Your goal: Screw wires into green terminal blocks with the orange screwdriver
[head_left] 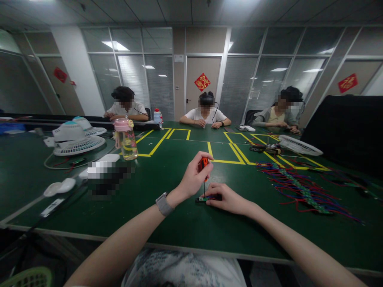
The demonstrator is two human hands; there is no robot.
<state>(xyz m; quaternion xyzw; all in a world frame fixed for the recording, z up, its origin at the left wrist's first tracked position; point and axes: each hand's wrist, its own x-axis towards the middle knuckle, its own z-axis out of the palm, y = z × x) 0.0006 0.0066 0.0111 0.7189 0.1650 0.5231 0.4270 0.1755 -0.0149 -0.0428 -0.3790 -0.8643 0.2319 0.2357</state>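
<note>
My left hand (193,177) is closed around the orange-and-black handle of a small screwdriver (204,167), held upright. Its thin shaft points down onto a small dark part (203,199) lying on the green table (167,223). My right hand (228,198) rests on the table with its fingers pressed onto that small part, pinning it in place. A grey watch band sits on my left wrist. The two hands are close together near the middle of the table's front.
A pile of red, blue and green wire bundles (299,185) lies to the right. A pink-lidded bottle (127,138) and white fans (76,139) stand at the left; another fan (299,145) lies right. Three people sit across the table. Yellow tape lines (227,153) mark it.
</note>
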